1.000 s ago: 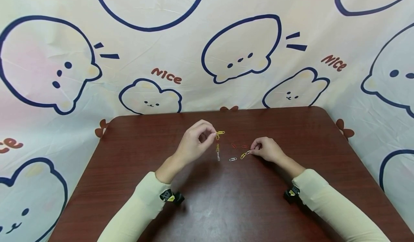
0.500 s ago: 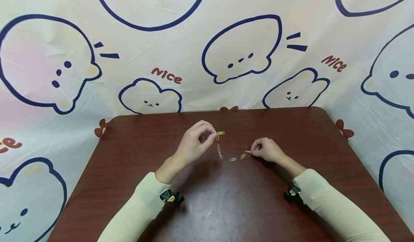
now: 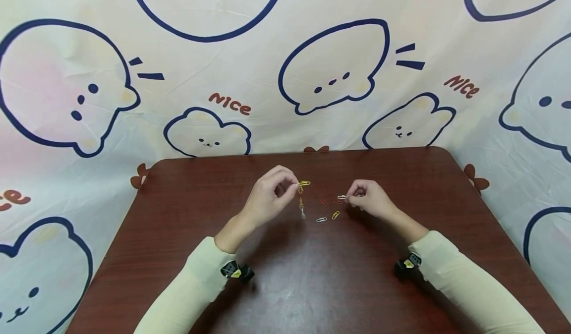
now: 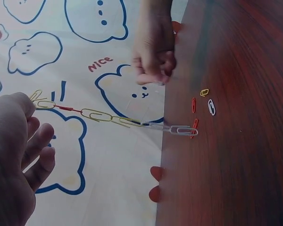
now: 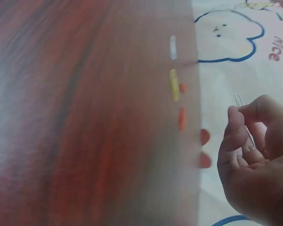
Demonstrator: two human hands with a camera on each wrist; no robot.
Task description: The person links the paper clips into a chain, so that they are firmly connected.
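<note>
Thumb and forefinger of my left hand (image 3: 269, 195) pinch the yellow top end of a paper clip chain (image 4: 96, 114). In the head view it dangles over the table, its links yellow, red and, at the lower end, white. To the right, my right hand (image 3: 372, 199) pinches a white paper clip (image 3: 341, 196) just off the tabletop, apart from the chain. One end of that clip sticks out past the fingertips in the right wrist view; the fingers hide part of it.
Between the hands, a white paper clip (image 3: 321, 219), a yellow paper clip (image 3: 335, 215) and two red paper clips (image 4: 194, 105) lie loose on the dark brown table (image 3: 285, 284). A printed cloth (image 3: 267, 76) stands behind the table's far edge.
My right hand has picked up the white paper clip from beside the yellow one and moved it slightly up and away. The left hand holds still while the chain's lower end sways.
</note>
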